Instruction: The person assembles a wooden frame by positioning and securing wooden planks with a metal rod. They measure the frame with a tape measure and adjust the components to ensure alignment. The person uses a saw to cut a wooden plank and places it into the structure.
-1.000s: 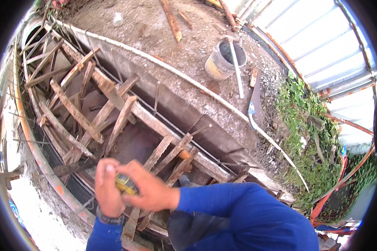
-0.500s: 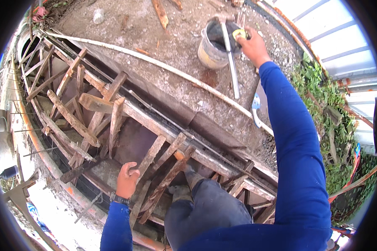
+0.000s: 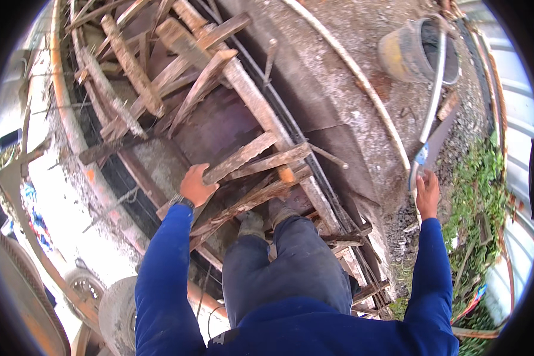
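Observation:
My left hand [image 3: 198, 184] is at the lower end of a wooden brace [image 3: 240, 157], thumb and fingers apart around its near end. Whether it bears on the wood I cannot tell. My right hand [image 3: 427, 194] reaches low on the right, fingers apart, beside the grip of a handsaw [image 3: 419, 158] with a blue and white handle. The saw blade points away over the gravel. Above the saw, a long-handled hammer [image 3: 437, 83] leans across the mouth of a grey, dirt-stained bucket [image 3: 396, 56]. No tape measure shows now.
My legs stand down in a trench of timber formwork [image 3: 261, 113] crossed by several rough braces. A pale pipe [image 3: 356, 71] lies along the dirt bank. Green plants [image 3: 477, 196] and metal sheeting edge the right. At lower left are a tyre [image 3: 117, 314] and rebar ends.
My right hand has come back from the bucket, where it held a yellow tape measure, to the handsaw. My left hand has moved onto the brace end. The whole view has turned.

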Available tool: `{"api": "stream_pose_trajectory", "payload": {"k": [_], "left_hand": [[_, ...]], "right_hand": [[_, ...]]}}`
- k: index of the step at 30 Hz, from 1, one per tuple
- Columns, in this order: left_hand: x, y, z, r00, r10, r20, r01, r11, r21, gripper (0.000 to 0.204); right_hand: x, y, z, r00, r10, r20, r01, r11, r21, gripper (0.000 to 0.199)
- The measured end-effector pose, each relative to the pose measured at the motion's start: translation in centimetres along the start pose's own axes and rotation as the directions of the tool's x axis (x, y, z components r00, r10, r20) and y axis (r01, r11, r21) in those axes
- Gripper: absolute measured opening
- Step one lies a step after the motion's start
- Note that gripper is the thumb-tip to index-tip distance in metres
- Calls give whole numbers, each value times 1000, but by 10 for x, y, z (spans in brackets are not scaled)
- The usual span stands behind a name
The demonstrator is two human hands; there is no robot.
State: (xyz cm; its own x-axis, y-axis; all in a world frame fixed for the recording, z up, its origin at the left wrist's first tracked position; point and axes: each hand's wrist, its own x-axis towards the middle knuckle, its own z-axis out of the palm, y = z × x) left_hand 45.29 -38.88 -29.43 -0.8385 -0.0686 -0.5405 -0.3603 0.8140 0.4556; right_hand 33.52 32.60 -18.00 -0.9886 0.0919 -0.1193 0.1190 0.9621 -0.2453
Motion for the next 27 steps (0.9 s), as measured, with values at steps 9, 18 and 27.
{"api": "stream_pose_trajectory", "payload": {"k": [9, 18, 27], "left_hand": [[12, 2, 42, 993, -114, 41, 109, 987, 119, 76], [7, 16, 9, 991, -26, 129, 16, 997, 77, 60], [-43, 100, -93, 965, 240, 102, -240, 971, -15, 60]], "right_hand": [[11, 6, 36, 991, 57, 118, -47, 995, -90, 42], [24, -2, 42, 980, 43, 195, -24, 995, -97, 37], [21, 3, 46, 987, 57, 153, -38, 992, -124, 40]]}}
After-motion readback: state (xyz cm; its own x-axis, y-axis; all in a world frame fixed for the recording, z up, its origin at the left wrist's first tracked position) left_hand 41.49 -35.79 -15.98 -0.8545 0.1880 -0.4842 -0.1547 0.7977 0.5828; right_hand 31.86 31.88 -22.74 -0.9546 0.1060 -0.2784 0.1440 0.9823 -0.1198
